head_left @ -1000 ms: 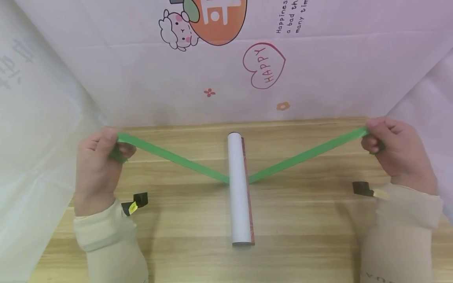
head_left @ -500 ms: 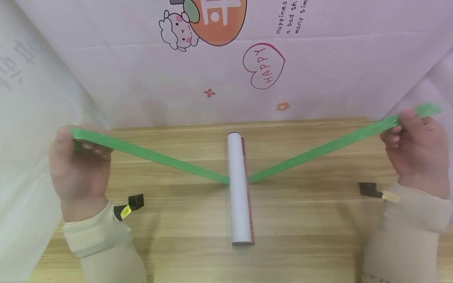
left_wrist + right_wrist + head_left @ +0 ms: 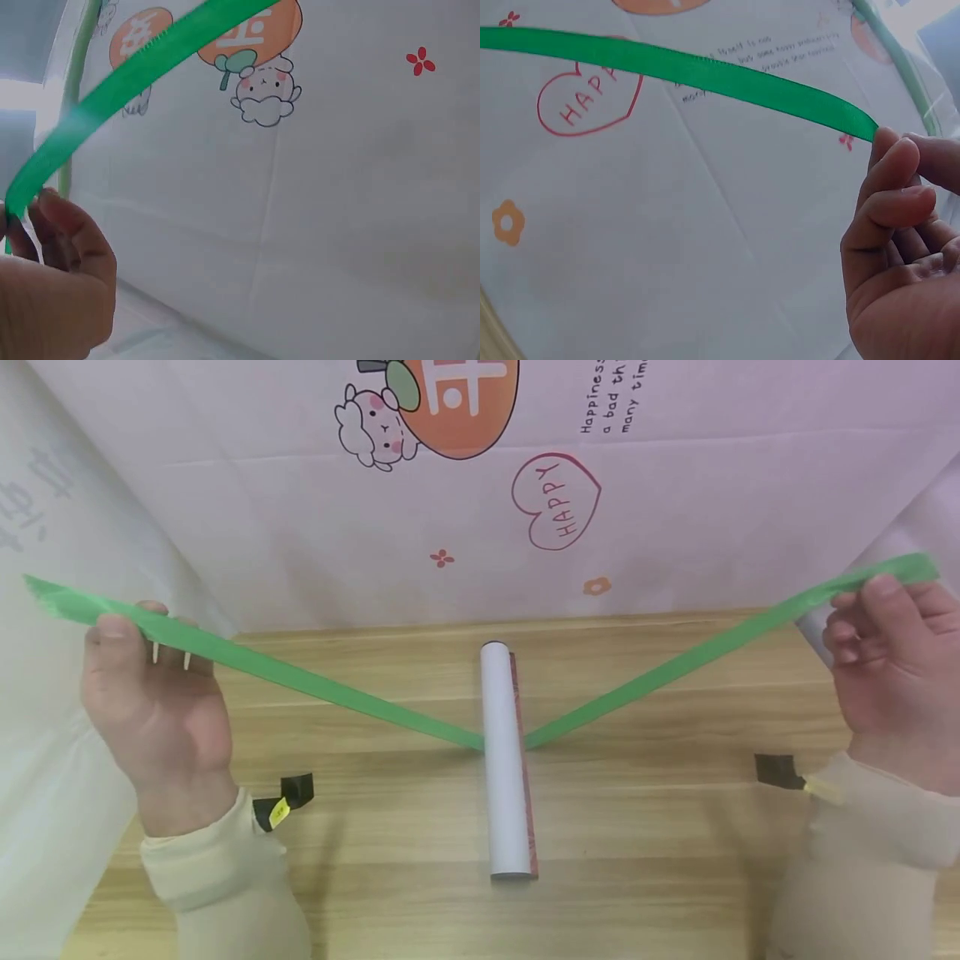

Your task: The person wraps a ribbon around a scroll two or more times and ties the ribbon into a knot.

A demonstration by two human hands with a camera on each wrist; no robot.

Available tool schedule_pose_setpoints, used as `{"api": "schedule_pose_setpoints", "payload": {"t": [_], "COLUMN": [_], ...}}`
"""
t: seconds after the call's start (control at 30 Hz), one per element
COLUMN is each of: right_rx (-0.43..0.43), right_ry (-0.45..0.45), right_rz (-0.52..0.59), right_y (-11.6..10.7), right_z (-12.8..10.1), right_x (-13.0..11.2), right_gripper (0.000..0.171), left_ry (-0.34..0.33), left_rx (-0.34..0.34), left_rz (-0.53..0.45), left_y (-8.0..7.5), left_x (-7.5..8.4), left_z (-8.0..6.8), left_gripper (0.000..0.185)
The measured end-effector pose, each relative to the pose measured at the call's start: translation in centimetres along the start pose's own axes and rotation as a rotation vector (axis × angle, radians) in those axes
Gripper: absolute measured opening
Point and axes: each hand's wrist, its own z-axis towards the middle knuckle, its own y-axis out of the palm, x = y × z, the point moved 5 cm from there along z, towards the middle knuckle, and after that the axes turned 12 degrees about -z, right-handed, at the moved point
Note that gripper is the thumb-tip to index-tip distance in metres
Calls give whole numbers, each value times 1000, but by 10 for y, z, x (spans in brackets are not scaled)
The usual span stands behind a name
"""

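Head view: left hand raised at the left, pinching one end of the green ribbon between thumb and fingers; right hand raised at the right, pinching the other end. Ribbon going down from both hands under the white paper roll, lying on the wooden table.

Left wrist view: fingers curled and closed on the ribbon, printed backdrop behind.

Right wrist view: thumb and fingers clamped on the ribbon
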Motion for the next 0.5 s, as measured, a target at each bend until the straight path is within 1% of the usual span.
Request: {"api": "schedule_pose_setpoints", "payload": {"t": [0.03,0.07,0.13,0.2,0.23,0.33,0.43,0.5], "right_rx": [3,6,11,31,39,63,93,99], "right_ry": [-6,-12,-35,-71,-85,-124,-144,-150], "right_rz": [-5,-6,-23,-34,-33,-27,-23,-22], "right_y": [4,7,13,18,21,27,33,39], "right_z": [-1,-2,-6,-9,-10,-13,-13,-14], "right_x": [0,-1,-2,-3,-3,-6,-8,-8], "right_gripper": [14,13,10,8,7,5,5,7], "left_ry": [37,62,88,98,114,102,102,106], "left_rx": [4,13,31,43,31,23,1,-8], "left_rz": [41,50,44,30,41,22,40,49], "left_y": [3,6,10,13,15,19,25,29], "left_x": [1,1,2,2,2,-1,-7,-12], "left_z": [-3,-6,-10,-12,-14,-18,-22,-25], "left_gripper": [13,11,10,10,10,13,14,12]}}
